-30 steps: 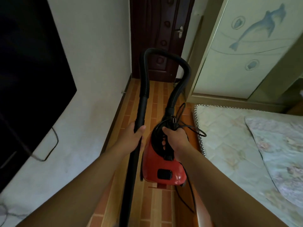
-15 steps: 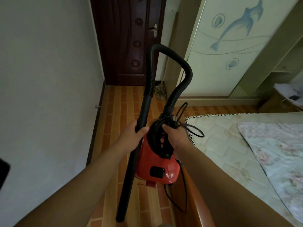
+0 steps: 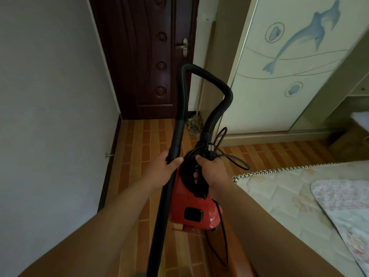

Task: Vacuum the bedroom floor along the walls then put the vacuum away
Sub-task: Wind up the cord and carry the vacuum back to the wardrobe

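1. While we stand over the brick-patterned floor, our left hand curls round the black wand.
2. Our right hand grips the red vacuum by its top handle, above the floor, beside the bed.

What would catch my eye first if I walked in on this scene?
The red vacuum cleaner at the centre stands out first: the right hand holds its top handle, and the left hand grips its black wand, with the hose looping above. Behind to the right, a pale wardrobe door bears a blue dolphin; a dark wooden door stands behind to the left.
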